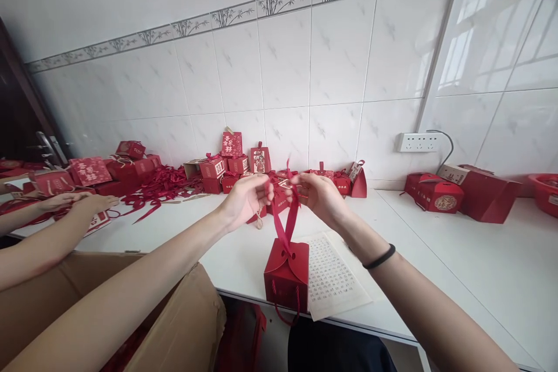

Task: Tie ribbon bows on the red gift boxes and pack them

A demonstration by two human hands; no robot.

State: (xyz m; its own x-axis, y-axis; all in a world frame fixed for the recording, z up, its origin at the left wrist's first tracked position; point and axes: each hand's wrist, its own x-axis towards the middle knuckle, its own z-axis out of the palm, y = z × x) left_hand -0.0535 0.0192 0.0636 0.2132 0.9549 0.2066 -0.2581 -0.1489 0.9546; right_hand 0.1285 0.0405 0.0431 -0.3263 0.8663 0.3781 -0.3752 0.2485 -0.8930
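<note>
A small red gift box [286, 273] stands at the table's front edge, a thin red cord handle hanging down its front. From two holes in its top a red ribbon [285, 229] rises, crossing just above the lid. My left hand [250, 200] holds one side of the ribbon with closed fingers. On the other side, my right hand [318, 197], with a black band on its wrist, pinches the ribbon too. Both hands are raised above the box, a small gap between them. Beside the box lies a sheet of handwritten paper [333, 279].
Red boxes [213, 167] and a heap of ribbons [168, 183] line the wall. An open cardboard box [183, 325] is at the lower left. Another person's hands [93, 203] work at the far left. Larger red boxes [490, 195] and a red basin [544, 200] are right.
</note>
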